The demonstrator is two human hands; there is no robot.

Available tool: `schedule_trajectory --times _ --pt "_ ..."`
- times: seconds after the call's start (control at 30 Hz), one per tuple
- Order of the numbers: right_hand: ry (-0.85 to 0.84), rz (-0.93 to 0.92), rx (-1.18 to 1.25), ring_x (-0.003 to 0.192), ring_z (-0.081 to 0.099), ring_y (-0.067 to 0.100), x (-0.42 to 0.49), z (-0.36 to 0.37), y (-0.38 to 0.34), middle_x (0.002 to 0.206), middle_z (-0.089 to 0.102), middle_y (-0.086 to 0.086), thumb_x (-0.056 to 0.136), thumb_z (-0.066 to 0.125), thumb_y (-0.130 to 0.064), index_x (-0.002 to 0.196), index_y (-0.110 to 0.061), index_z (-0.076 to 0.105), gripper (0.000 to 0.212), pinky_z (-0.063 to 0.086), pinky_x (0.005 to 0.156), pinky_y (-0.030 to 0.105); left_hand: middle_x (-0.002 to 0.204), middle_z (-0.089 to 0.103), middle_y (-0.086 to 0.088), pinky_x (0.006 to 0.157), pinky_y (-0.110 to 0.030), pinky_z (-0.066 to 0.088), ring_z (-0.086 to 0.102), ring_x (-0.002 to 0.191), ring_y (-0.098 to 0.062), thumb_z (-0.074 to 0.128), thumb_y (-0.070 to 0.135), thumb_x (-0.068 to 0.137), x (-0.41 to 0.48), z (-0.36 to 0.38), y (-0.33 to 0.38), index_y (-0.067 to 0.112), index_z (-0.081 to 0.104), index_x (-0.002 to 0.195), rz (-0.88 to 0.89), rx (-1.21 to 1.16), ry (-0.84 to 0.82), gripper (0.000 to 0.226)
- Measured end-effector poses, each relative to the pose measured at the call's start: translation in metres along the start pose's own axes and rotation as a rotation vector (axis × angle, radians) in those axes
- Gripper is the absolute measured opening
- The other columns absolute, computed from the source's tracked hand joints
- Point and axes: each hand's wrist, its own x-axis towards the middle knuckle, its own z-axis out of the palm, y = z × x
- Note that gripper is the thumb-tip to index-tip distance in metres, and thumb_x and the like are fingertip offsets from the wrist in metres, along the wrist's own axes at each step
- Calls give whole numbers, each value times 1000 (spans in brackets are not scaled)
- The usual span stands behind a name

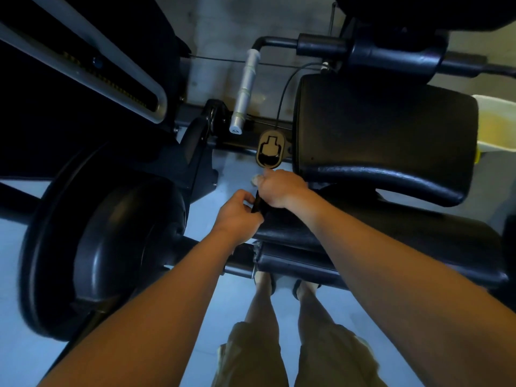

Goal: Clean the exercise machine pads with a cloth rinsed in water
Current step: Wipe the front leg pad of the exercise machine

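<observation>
Hands: we count two, both curled; the left hand point(240, 212) pinches the cloth's lower edge and the right hand point(279, 188) is clenched round its top.
Cloth: one dark cloth point(258, 203), stretched between the two hands, right above the roller pad.
Pads: we make out two, a wide seat pad point(385, 129) beyond the right hand and a roller pad point(296, 262) under both wrists.
Handle: one silver handle point(245, 90), well beyond the left hand.
Basin: one pale basin point(497, 121), far right of the right hand.
</observation>
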Motion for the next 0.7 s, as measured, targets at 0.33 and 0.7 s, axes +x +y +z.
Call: schedule_trajectory --times 0.33,0.7 --pt "477 -88 86 94 62 29 -54 41 67 106 65 7 102 44 -27 116 -16 63 26 55 77 46 88 72 -8 63 -34 54 67 77 -24 67 14 87 -1 2 -4 27 52 102 27 42 15 25" --pt "548 -276 15 143 39 26 -117 73 71 154 44 2 101 54 -30 136 -25 57 35 37 115 43 111 61 -5 68 -37 55 65 87 -26 61 7 89 -12 9 0 23 47 119 117 69 56 38"
